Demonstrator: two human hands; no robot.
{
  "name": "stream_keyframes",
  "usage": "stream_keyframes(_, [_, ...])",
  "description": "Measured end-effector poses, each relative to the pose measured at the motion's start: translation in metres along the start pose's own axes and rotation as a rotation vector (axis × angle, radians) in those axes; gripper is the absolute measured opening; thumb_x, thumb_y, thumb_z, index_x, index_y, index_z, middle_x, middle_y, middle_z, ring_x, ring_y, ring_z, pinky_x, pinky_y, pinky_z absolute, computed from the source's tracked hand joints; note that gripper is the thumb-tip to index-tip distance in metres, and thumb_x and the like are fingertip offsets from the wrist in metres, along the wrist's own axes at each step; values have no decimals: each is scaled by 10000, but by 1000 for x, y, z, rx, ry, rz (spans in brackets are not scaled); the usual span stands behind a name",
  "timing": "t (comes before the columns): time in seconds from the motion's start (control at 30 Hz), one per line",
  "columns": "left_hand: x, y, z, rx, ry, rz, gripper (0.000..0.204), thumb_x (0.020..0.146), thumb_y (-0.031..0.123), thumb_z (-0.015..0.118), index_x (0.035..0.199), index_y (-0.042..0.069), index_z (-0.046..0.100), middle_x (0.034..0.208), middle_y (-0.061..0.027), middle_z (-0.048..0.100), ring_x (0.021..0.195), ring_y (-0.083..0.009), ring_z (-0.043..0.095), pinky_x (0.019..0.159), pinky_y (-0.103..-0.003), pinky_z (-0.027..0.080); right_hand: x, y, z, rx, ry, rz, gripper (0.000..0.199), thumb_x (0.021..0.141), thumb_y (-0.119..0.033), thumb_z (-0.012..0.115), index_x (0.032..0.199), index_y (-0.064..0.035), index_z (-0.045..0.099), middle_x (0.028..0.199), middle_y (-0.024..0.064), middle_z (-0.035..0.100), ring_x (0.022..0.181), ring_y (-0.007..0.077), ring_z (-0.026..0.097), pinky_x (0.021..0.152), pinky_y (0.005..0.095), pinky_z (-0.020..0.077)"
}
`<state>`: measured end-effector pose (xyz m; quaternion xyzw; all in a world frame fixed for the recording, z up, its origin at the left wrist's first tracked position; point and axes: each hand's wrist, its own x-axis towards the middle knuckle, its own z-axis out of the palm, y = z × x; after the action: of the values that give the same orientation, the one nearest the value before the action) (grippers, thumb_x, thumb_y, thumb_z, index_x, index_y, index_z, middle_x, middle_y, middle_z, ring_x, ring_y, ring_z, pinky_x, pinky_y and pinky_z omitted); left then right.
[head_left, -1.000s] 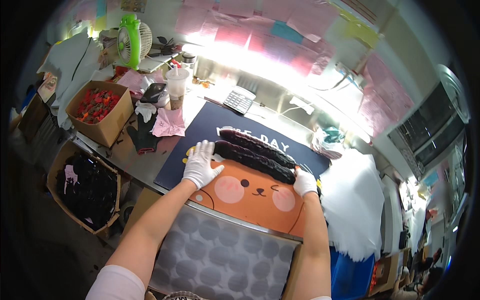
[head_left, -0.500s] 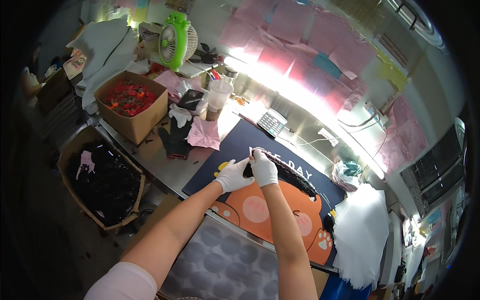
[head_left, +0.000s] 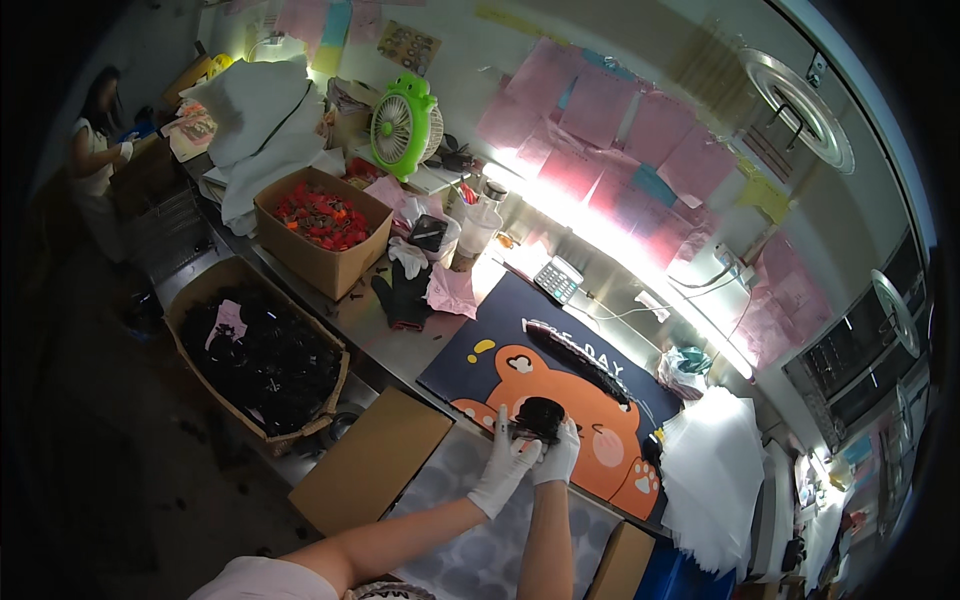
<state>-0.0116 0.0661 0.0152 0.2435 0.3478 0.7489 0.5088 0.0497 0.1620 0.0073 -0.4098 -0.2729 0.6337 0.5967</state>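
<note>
In white gloves, both my hands hold a small cluster of glossy black pieces (head_left: 538, 416) over the near edge of a dark blue mat (head_left: 468, 352) printed with an orange bear. My left hand (head_left: 506, 466) has its fingers round the cluster's near left side. On the other side, my right hand (head_left: 560, 452) grips it from the right. The exact kind of the pieces is too small to tell. Farther up the mat lies a long, slanting row of similar black pieces (head_left: 578, 362), apart from my hands.
An open carton lined with round-patterned sheets (head_left: 455, 545) stands right in front of me. Left are a box of black pieces (head_left: 255, 365) and a box of red pieces (head_left: 325, 235). A calculator (head_left: 558, 280), green fan (head_left: 405, 130) and white sheets (head_left: 712, 480) surround the mat. Another person (head_left: 98, 160) stands far left.
My hands have left the left end of the row and come nearer to me, now holding the black cluster. The view has shifted, showing more of the other person and the carton.
</note>
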Motion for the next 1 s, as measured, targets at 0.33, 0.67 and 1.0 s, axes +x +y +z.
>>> stream_keyframes(0.33, [-23, -14, -5, -232, 61, -41, 581, 894, 20, 644, 1398, 118, 373, 1308, -51, 459, 1182, -152, 505, 982, -283, 462, -92, 35, -37, -640, 67, -573, 231, 1028, -186, 479, 843, -46, 476, 754, -8, 465, 695, 83, 405, 648, 257, 402])
stream_keyframes(0.67, [-55, 60, -120, -755, 102, -383, 294, 962, 191, 591, 1248, 180, 529, 1138, -104, 582, 1105, -314, 581, 869, -454, 518, -114, 22, -52, -1260, -147, -445, 500, 787, -241, 777, 1197, -73, 545, 1117, 154, 593, 1003, 256, 575, 870, 358, 475])
stream_keyframes(1.0, [-60, 69, -156, -573, 82, -446, 330, 952, 244, 586, 1274, 218, 520, 1157, -132, 592, 1021, -351, 628, 789, -439, 551, -49, 47, 15, -2062, -688, -596, 713, 780, -232, 727, 1424, -160, 430, 1437, 155, 406, 1283, 393, 410, 1004, 478, 428])
